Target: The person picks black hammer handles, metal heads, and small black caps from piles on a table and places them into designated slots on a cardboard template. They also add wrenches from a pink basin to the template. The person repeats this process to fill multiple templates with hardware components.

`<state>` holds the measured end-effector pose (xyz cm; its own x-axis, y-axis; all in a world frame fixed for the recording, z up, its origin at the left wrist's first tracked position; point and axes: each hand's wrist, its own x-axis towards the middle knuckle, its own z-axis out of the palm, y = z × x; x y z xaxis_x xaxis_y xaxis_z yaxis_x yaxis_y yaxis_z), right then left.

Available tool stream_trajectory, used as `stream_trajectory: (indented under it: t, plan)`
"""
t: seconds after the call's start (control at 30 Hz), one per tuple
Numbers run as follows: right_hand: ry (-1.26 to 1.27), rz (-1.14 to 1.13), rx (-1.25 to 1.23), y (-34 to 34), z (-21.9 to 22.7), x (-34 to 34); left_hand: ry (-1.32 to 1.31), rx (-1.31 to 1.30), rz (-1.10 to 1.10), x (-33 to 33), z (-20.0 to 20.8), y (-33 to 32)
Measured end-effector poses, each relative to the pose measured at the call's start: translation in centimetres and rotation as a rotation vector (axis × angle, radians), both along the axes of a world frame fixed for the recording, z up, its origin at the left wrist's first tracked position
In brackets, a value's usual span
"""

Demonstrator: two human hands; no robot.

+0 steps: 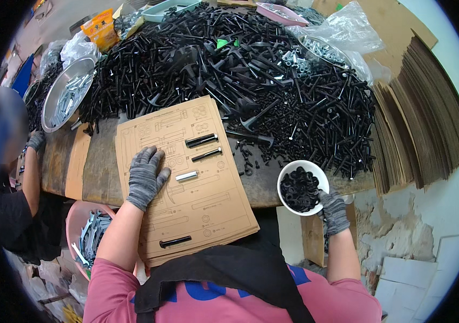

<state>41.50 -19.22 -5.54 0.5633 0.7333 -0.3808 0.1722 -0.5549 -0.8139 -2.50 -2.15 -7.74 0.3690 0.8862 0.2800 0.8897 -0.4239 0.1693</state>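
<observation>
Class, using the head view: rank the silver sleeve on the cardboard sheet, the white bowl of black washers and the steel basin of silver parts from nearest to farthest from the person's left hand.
1. Silver sleeve: just right of the left hand, on the sheet.
2. Steel basin: up and to the left, on the table's far-left side.
3. White bowl: far right, held by the right hand.

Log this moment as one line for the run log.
left hand: flat on cardboard template sheet | right hand: holding white bowl of black washers | sheet: four parts placed

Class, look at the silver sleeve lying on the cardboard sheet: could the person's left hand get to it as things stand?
Probably yes. The left hand lies flat on the cardboard sheet, beside the silver sleeve, with only bare cardboard between them.
</observation>
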Motion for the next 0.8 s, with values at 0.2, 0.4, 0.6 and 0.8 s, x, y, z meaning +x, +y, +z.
stream_trajectory:
  t: [0.2, 0.4, 0.6, 0.8]
  plan:
    - [-0.228, 0.024, 0.066, 1.6, -4.8, 1.5, -0.002, -0.012, -0.016, 0.0, 0.4, -0.1]
    - [-0.222, -0.016, 0.185, 4.6, -3.9, -0.6, 0.005, 0.06, -0.055, -0.3, -0.1, 0.0]
    - [-0.555, 0.138, 0.185, 4.5, -4.7, 3.0, -0.027, 0.039, -0.05, -0.2, 0.2, -0.1]
    - [-0.847, 0.34, 0.436, 11.7, 5.6, -2.8, -0.029, 0.028, -0.04, -0.3, 0.2, 0.0]
